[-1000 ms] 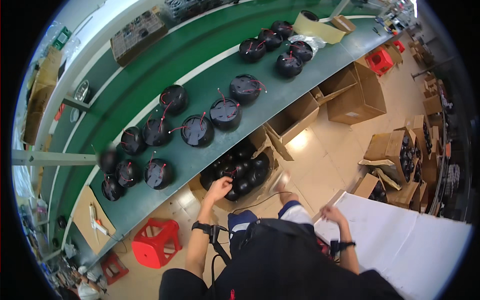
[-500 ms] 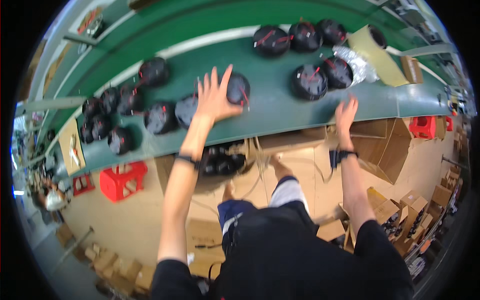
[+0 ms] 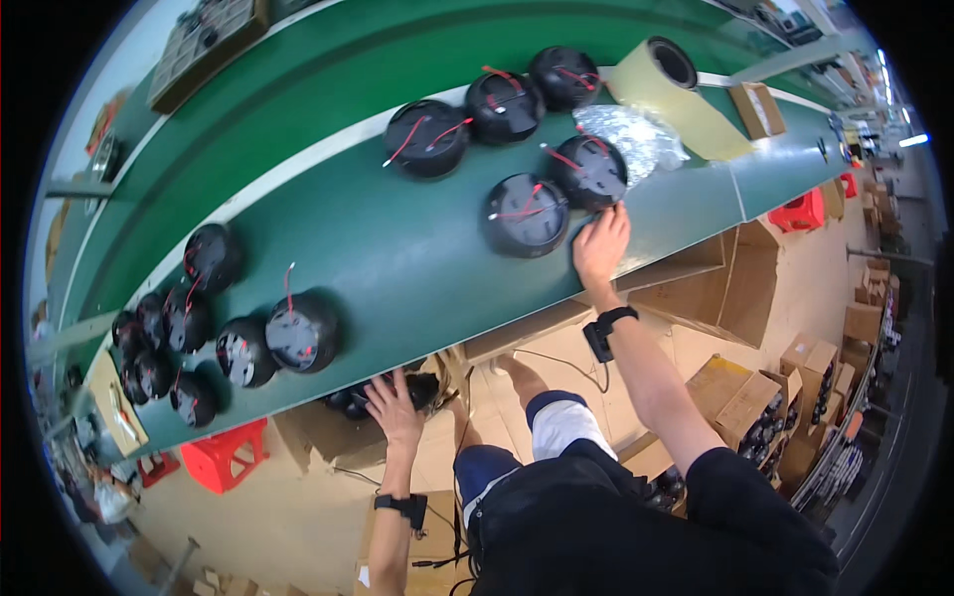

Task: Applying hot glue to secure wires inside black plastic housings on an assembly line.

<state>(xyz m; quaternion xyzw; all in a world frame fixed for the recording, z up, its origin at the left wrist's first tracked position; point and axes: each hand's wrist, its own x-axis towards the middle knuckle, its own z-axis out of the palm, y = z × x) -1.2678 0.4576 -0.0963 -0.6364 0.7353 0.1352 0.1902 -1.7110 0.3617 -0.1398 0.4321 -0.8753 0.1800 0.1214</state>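
On the green bench stand black round housings with thin red wires. My right hand is at the near edge of one such housing, its fingers bent in against the rim. Just left of it sits another wired housing. My left hand, fingers spread and holding nothing, is below the bench's front edge. It hovers over a cardboard box with black round parts inside; whether it touches them I cannot tell. Nearest to it on the bench is a housing with an upright wire.
Several housings cluster at the left, and others line the back. Silvery wrap and a yellowish sheet roll lie at the right. Red stools, open cartons and a cable are below the bench.
My left hand has come off the housings on the bench and down over the box. My right hand has reached the right-hand housing. The whole view has turned, shifting the bench items leftward.
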